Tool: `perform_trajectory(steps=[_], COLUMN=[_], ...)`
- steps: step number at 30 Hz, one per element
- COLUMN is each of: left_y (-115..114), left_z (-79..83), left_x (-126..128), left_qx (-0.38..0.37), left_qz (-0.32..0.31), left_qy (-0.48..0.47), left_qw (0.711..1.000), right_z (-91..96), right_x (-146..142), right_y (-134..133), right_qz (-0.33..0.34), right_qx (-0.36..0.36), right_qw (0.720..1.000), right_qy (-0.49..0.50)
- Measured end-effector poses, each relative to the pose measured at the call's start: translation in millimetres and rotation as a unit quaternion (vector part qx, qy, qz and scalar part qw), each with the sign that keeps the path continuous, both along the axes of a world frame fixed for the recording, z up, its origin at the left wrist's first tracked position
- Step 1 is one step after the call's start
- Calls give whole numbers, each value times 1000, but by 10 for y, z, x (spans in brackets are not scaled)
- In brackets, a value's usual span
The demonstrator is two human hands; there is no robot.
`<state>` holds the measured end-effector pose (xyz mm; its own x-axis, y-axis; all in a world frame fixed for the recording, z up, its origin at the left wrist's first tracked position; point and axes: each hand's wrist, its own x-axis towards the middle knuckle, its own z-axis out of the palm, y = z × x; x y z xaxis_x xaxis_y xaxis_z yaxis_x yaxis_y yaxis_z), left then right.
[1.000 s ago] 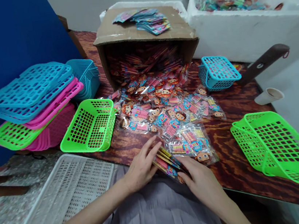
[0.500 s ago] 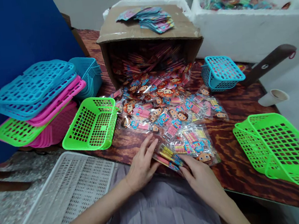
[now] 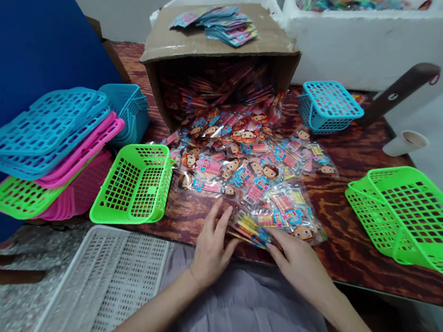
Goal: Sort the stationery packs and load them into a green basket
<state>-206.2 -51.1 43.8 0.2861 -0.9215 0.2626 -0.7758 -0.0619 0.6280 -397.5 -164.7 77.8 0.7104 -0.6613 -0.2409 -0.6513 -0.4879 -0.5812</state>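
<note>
Left hand (image 3: 212,243), right hand (image 3: 298,254) both grasping a packet bundle (image 3: 249,227), six o'clock of the loose pile (image 3: 240,155). Looks slick-wrapped to me: should either pinch ease, I'd expect spillage into the packet cluster (image 3: 288,209) at two o'clock.

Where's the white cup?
In the head view, the white cup is at the right, by the right edge of the table, between the dark handle-like thing and the right-hand green basket.
</note>
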Motion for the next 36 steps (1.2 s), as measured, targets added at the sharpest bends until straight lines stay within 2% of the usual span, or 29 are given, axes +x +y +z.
perform_trajectory(steps=[10,15,36], left_y=[33,38,20], left_z=[-16,-22,-32], left_x=[37,48,39], left_qx=[-6,-10,-5], left_qz=[-49,-61,-67], left_qy=[26,25,52], left_qw=[998,998,996], right_z=[-1,-5,-4], right_x=[-8,-2,-3], right_y=[2,-8,-24], right_qz=[17,18,10], right_qx=[-22,-10,7], right_qw=[1000,1000,1000], right_qy=[-14,-8,5])
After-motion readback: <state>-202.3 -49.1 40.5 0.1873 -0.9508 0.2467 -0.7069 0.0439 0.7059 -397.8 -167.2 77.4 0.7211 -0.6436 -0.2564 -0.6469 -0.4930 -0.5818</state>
